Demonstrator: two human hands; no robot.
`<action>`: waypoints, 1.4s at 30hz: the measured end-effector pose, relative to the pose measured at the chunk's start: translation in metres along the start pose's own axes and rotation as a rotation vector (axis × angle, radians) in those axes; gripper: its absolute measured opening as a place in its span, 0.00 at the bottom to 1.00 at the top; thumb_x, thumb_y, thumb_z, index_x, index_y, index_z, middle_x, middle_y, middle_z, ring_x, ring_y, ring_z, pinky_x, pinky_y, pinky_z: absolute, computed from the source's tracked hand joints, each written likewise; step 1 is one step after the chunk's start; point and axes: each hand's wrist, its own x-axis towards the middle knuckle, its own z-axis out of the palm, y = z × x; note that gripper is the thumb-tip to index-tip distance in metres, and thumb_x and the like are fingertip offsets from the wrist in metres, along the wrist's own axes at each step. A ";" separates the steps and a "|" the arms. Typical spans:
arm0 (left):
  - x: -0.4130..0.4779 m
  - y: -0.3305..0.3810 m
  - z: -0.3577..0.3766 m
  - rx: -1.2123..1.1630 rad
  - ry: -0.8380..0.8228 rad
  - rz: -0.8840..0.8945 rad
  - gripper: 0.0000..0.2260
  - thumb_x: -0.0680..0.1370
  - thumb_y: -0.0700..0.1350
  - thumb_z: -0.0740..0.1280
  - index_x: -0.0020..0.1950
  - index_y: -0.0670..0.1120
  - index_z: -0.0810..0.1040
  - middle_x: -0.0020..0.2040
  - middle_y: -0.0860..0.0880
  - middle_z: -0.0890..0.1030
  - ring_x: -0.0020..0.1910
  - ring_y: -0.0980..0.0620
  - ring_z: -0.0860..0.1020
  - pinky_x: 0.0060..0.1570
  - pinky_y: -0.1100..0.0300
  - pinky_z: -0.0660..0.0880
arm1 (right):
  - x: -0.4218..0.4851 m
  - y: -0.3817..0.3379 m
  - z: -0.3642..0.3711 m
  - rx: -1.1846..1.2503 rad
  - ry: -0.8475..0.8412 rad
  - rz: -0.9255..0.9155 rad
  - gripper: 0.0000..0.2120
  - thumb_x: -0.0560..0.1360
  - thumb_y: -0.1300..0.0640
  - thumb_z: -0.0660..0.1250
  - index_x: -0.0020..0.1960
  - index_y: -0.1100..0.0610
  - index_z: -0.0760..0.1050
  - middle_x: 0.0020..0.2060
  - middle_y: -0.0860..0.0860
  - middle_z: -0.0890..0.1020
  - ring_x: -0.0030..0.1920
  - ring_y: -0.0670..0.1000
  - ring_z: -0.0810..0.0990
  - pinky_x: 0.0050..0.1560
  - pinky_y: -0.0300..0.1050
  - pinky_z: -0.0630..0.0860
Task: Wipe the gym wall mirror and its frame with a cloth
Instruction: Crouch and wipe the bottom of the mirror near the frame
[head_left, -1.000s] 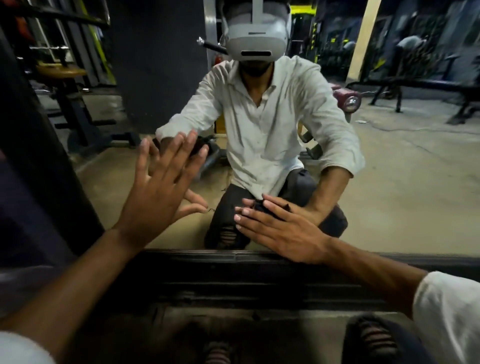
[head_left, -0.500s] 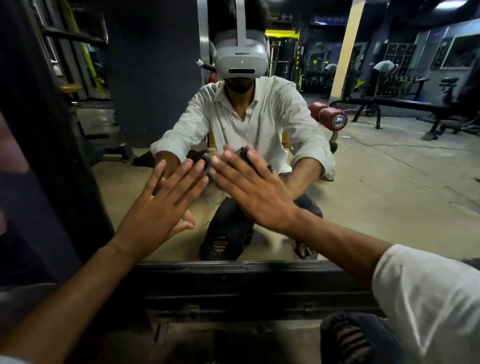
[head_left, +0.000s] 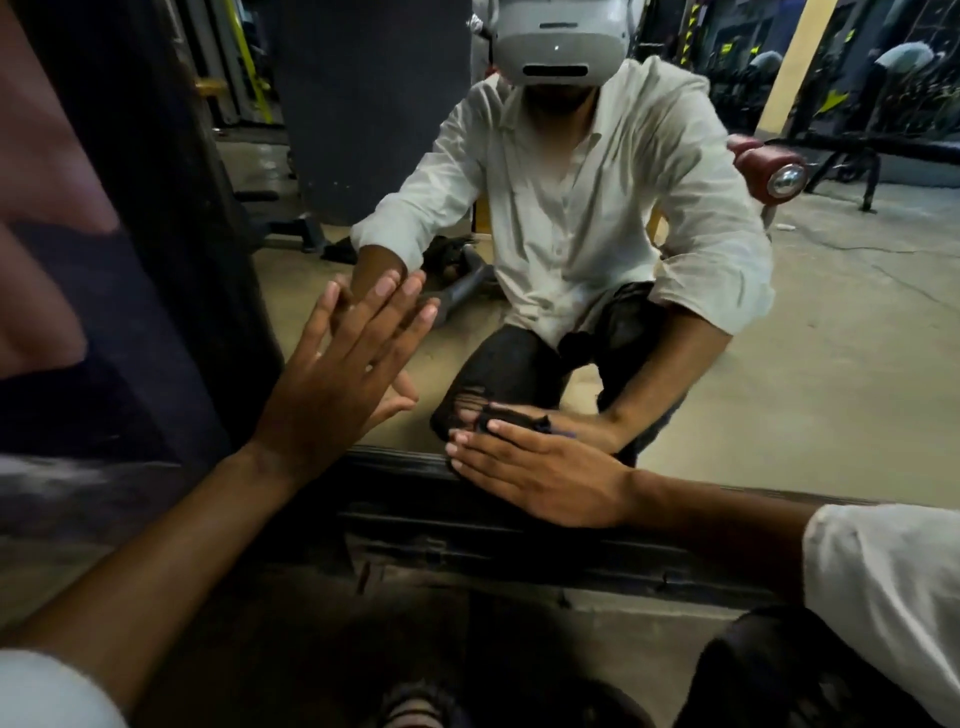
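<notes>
A dark cloth (head_left: 517, 420) is pressed flat on the mirror (head_left: 805, 364), just above its bottom frame (head_left: 395, 467), under the straight fingers of the right hand (head_left: 545, 478). The left hand (head_left: 337, 384) is laid flat with its fingers spread on the glass, higher above that frame and further left along it.

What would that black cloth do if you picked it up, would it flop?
Probably floppy: the black cloth lies bunched flat under the straight fingers of the right hand. Likely light, since one hand alone presses it against the mirror. It may slide easily on the smooth glass.
</notes>
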 end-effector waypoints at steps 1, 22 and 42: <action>-0.002 -0.002 0.001 0.009 -0.010 0.007 0.48 0.79 0.65 0.69 0.87 0.41 0.50 0.87 0.38 0.51 0.85 0.38 0.55 0.80 0.32 0.59 | 0.004 -0.003 0.001 0.011 -0.014 -0.033 0.29 0.86 0.57 0.53 0.84 0.65 0.50 0.84 0.61 0.52 0.85 0.60 0.50 0.84 0.57 0.43; -0.044 -0.103 -0.017 -0.058 -0.145 -0.331 0.58 0.74 0.65 0.75 0.86 0.37 0.44 0.87 0.36 0.46 0.86 0.37 0.46 0.84 0.37 0.51 | 0.171 0.101 -0.079 -0.026 0.339 0.291 0.26 0.88 0.58 0.48 0.85 0.62 0.52 0.84 0.59 0.54 0.84 0.60 0.50 0.84 0.56 0.45; -0.099 -0.057 -0.009 -0.120 -0.356 -0.394 0.62 0.70 0.55 0.82 0.86 0.36 0.41 0.86 0.35 0.41 0.86 0.38 0.44 0.83 0.38 0.54 | 0.206 -0.056 0.009 0.064 0.167 0.146 0.31 0.86 0.56 0.49 0.85 0.64 0.43 0.84 0.64 0.43 0.84 0.64 0.40 0.84 0.60 0.40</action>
